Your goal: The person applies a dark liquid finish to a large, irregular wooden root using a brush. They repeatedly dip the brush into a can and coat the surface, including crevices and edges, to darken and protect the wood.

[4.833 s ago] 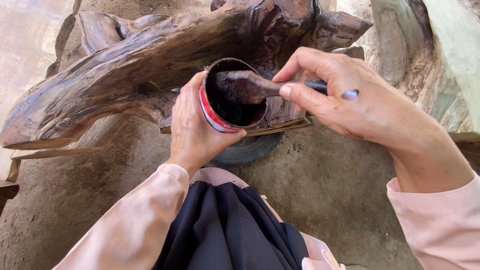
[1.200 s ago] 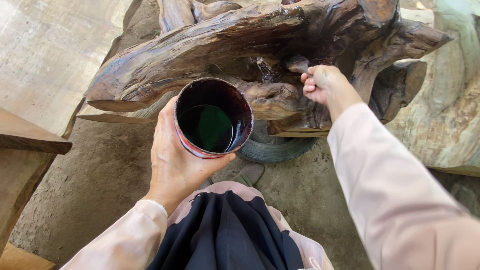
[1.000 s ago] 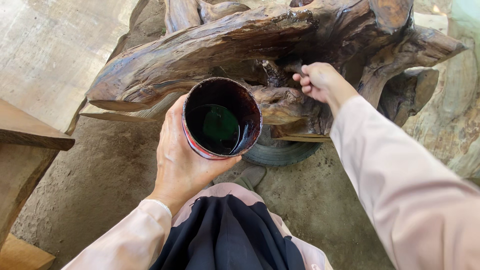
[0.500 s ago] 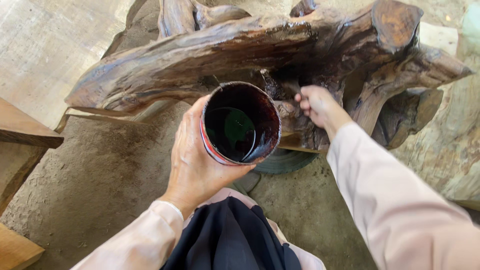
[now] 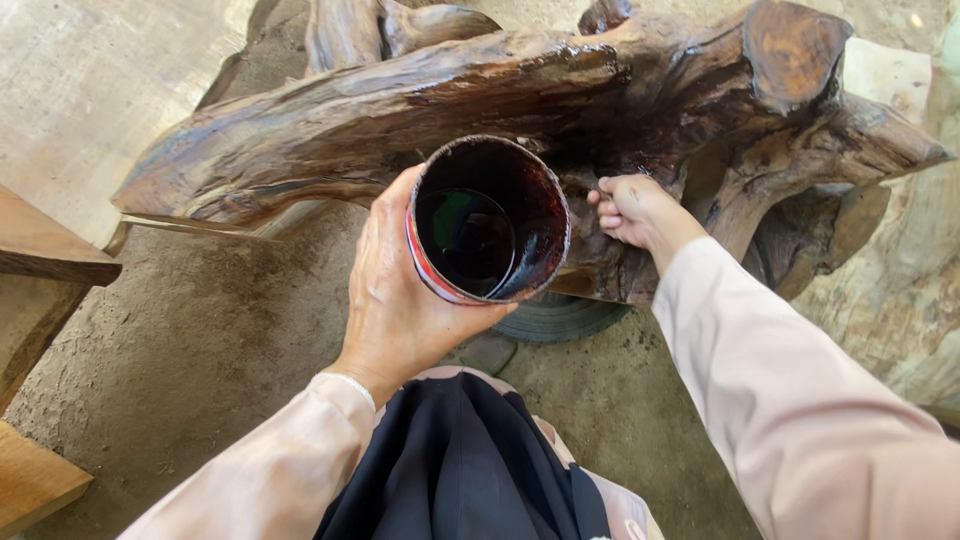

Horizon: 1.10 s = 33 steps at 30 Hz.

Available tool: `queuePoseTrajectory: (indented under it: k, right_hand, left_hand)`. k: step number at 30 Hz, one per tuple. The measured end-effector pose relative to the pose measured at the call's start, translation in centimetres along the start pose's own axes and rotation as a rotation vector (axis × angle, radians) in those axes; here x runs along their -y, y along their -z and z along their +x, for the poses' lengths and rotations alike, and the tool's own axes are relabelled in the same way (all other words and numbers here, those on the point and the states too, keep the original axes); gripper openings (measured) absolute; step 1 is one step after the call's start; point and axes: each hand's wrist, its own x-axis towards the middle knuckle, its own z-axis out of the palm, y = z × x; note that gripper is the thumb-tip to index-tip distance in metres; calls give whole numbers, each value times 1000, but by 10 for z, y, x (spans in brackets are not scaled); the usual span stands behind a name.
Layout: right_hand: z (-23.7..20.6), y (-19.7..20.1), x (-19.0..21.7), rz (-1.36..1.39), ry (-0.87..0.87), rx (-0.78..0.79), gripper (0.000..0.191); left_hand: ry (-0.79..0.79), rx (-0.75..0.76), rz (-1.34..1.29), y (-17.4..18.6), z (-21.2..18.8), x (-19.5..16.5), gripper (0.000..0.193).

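Left hand point(image 5: 400, 290) wraps its fingers round the tin point(image 5: 488, 222), held level so the dark stain stays in, while the right hand point(image 5: 635, 208) is curled tight, whatever it grips hidden, against the root point(image 5: 420, 110).

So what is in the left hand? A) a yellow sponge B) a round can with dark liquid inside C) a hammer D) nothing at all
B: the left hand wraps around a round can with a red band at its rim, and dark, shiny liquid shows inside it, while the right hand reaches to the big gnarled piece of wood.
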Motion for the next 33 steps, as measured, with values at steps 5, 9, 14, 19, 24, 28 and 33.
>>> queuePoseTrajectory:
  k: [5, 9, 14, 19, 24, 28, 33]
  right_hand:
    - [-30, -14, 2, -38, 59, -112, 12]
    - [-70, -26, 8, -59, 113, 108, 9]
    - [-113, -55, 17, -48, 141, -2, 11]
    - [-143, -88, 2, -158, 291, 40, 9]
    - [-168, -84, -1, -200, 306, -12, 10]
    - [-179, -90, 5, -278, 414, -302, 7]
    - [-215, -115, -7, -693, 743, -318, 12]
  left_hand:
    - [12, 10, 38, 0, -3, -4, 107]
    - [66, 54, 34, 15, -12, -5, 105]
    - [40, 117, 72, 28, -28, -13, 104]
    - [26, 129, 79, 48, -39, -9, 102]
    - [31, 165, 117, 62, -43, -4, 104]
    - [-11, 127, 108, 76, -44, 1, 102]
    - [-38, 134, 110, 95, -52, 12, 103]
